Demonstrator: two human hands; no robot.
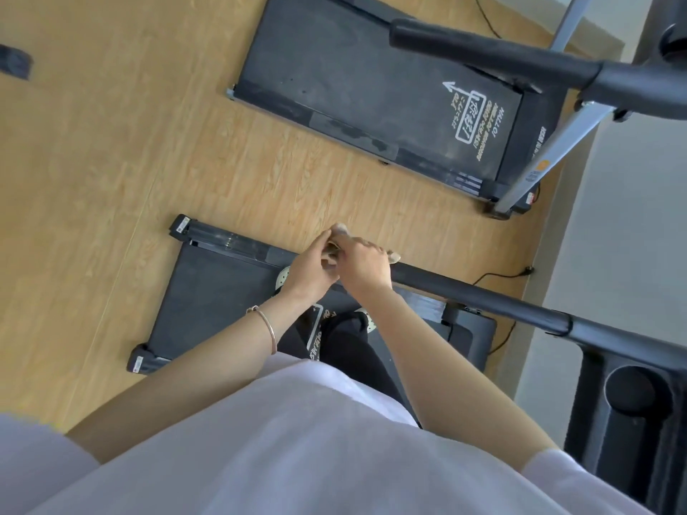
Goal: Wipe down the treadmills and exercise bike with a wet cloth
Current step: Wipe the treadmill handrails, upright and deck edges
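Observation:
I stand on the belt of the near treadmill (215, 291), looking down. My left hand (310, 267) and my right hand (366, 267) meet over the end of its black handrail (483, 297). Both hold a small beige cloth (336, 232), bunched between the fingers and mostly hidden, with a corner sticking out past the right hand. A second treadmill (353, 79) lies farther off on the wooden floor, its belt dusty and printed with white markings. Its padded handrail (483, 50) crosses the upper right.
The near treadmill's console with a round cup holder (632, 392) is at the lower right. A grey upright (550, 150) of the far treadmill slants down to its base. Power cords (498, 276) run along the wall. A dark object (15, 63) sits at the far left.

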